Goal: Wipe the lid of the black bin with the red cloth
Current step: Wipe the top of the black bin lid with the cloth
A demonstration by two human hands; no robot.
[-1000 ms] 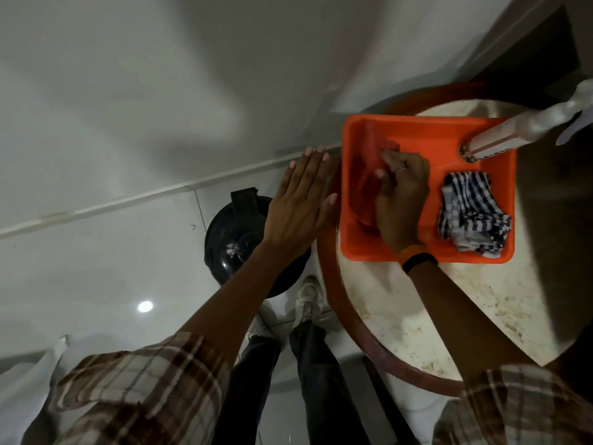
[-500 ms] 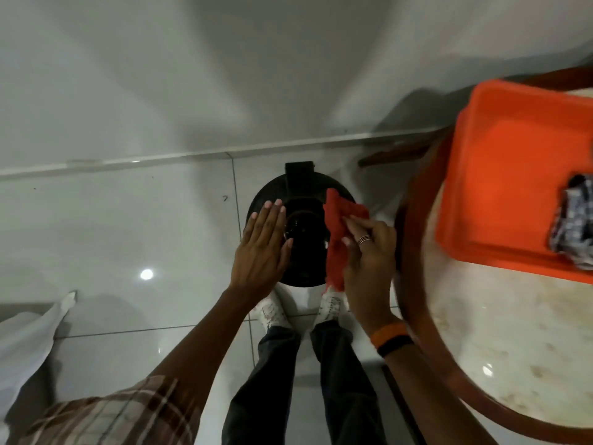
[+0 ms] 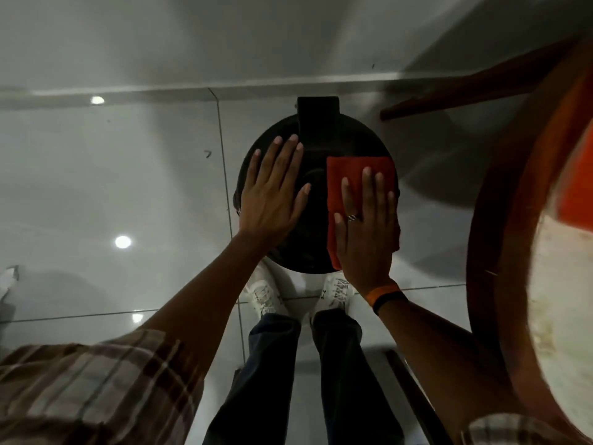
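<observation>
so we've got the soft red folded cloth (image 3: 356, 175) laid flat on the right half of the round glossy black bin lid (image 3: 316, 220), and our right hand (image 3: 364, 232) is spread open on top of it, fingers together-ish and flat, palm pressing down, not pinching anything. our left hand (image 3: 272, 194) is open and flat too, resting on the left side of the lid, looks like it's there to steady the bin.

the cloth looks light and floppy, so it'll probably bunch or slide out from under the palm if we push too fast. flat palm pressure over the middle of it seems the way to go rather than gripping a corner. the lid looks like smooth hard plastic, slightly domed, so likely slick, and the bin is probably light enough to scoot on the shiny grey tiled floor (image 3: 112, 187) without that left hand holding it.

edges: the black hinge block (image 3: 317, 120) sticks up at the far side of the lid, so strokes will bump into it there. the cloth's right and near edges already hang just past the rim. the round bench with the brown wooden rim (image 3: 500, 252) is near on the right, so elbow room is tighter there; the left side is wide open floor. our white shoes (image 3: 266, 293) are just beside the bin's near edge.
</observation>
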